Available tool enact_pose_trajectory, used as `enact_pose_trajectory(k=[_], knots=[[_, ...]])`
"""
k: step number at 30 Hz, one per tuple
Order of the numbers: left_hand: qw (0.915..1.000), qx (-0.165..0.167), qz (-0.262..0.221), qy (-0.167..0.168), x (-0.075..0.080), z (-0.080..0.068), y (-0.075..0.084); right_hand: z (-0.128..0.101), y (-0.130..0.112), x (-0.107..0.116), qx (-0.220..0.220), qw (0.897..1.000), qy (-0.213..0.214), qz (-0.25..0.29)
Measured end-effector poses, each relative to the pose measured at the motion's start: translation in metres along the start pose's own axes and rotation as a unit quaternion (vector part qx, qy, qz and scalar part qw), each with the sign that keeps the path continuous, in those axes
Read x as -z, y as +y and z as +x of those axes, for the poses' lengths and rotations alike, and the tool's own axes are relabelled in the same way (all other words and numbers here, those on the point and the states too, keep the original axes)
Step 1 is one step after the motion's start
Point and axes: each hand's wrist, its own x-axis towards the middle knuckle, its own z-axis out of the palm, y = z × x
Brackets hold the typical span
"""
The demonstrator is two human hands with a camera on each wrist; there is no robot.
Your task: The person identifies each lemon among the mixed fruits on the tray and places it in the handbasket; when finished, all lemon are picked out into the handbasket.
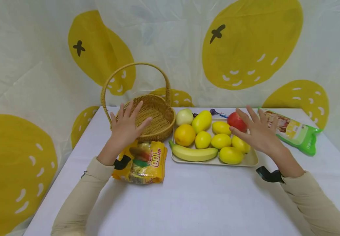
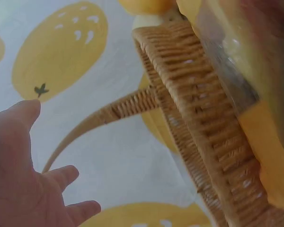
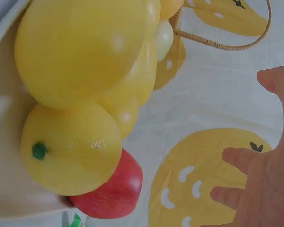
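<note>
My left hand [image 1: 127, 123] hovers with spread fingers over the near rim of an empty wicker basket [image 1: 155, 114], holding nothing; in the left wrist view the left hand [image 2: 26, 179] sits beside the basket wall [image 2: 203, 118]. My right hand [image 1: 256, 129] floats, fingers spread, above the right end of a cream tray [image 1: 250, 160] of fruit, close to a red apple [image 1: 236, 121] and yellow lemons [image 1: 221, 141]. The tray also carries a banana [image 1: 193, 153], an orange [image 1: 184, 135] and a mango [image 1: 201, 121]. The right wrist view shows the apple [image 3: 111, 191] under lemons [image 3: 68, 146].
A yellow snack packet [image 1: 144, 162] lies below my left wrist, in front of the basket. A green-and-white packet [image 1: 295, 131] lies at the right of the tray. A pale onion [image 1: 184, 116] sits at the tray's back. A white cloth with yellow fruit prints hangs behind the table [image 1: 187, 203].
</note>
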Motion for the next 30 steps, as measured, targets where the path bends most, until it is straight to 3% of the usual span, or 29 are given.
enact_pose_trajectory(k=[4,8,11,14,18,23,27,30], knots=[[0.9991,-0.010,-0.021,0.036,0.005,-0.009,-0.006,-0.007,0.000,-0.005,0.006,1.000,0.009,0.000],[0.9923,-0.019,-0.068,0.102,0.011,-0.021,-0.014,-0.013,-0.002,-0.011,0.021,0.999,0.018,0.020],[0.9790,-0.030,-0.116,0.165,0.015,-0.028,-0.022,-0.014,-0.006,-0.015,0.041,0.998,0.020,0.031],[0.9597,-0.037,-0.153,0.233,0.018,-0.030,-0.031,-0.010,-0.009,-0.019,0.056,0.998,0.006,0.033],[0.9381,-0.016,-0.196,0.286,0.019,-0.027,-0.044,-0.003,-0.012,-0.024,0.070,0.996,-0.024,0.054],[0.9254,-0.005,-0.267,0.269,0.021,-0.012,-0.063,0.005,-0.011,-0.030,0.087,0.991,-0.037,0.098],[0.9179,-0.022,-0.328,0.223,0.028,-0.003,-0.080,0.011,-0.008,-0.040,0.102,0.986,-0.045,0.121],[0.9151,-0.013,-0.356,0.189,0.033,-0.005,-0.091,0.016,-0.007,-0.050,0.127,0.982,-0.046,0.133]])
